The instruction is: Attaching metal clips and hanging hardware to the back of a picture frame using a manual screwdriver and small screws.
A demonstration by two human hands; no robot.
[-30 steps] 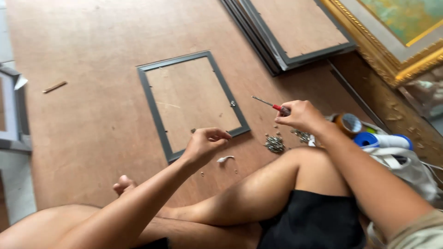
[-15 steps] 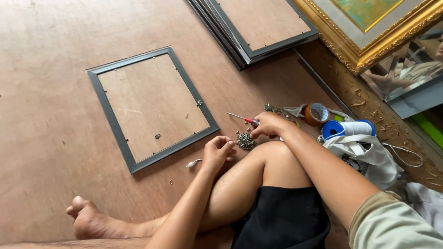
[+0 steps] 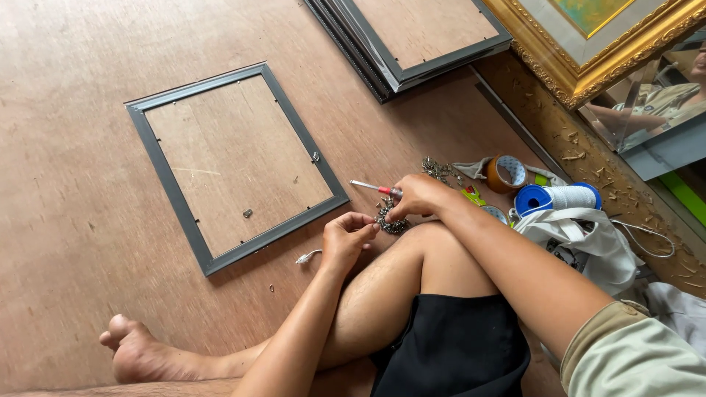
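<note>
A grey picture frame (image 3: 163,158) lies back-side up on the brown board floor, its backing board showing. My right hand (image 3: 417,198) grips a red-handled screwdriver (image 3: 373,188) and reaches its fingers into a small pile of metal hangers (image 3: 390,220) beside my bent knee. My left hand (image 3: 348,235) is next to that pile, fingertips pinched together, apparently on a small metal piece. A tiny metal fitting (image 3: 248,213) rests on the frame's backing.
A stack of grey frames (image 3: 419,44) lies at the top. A gold ornate frame (image 3: 588,51) leans at the top right. Brown tape roll (image 3: 507,173), blue-ended spool (image 3: 559,198), white bag (image 3: 581,242) and more hangers (image 3: 438,170) sit right of my knee.
My left hand has moved from the frame's corner to the hanger pile by my knee. The right hand with the screwdriver has come down onto the pile. The view has shifted.
</note>
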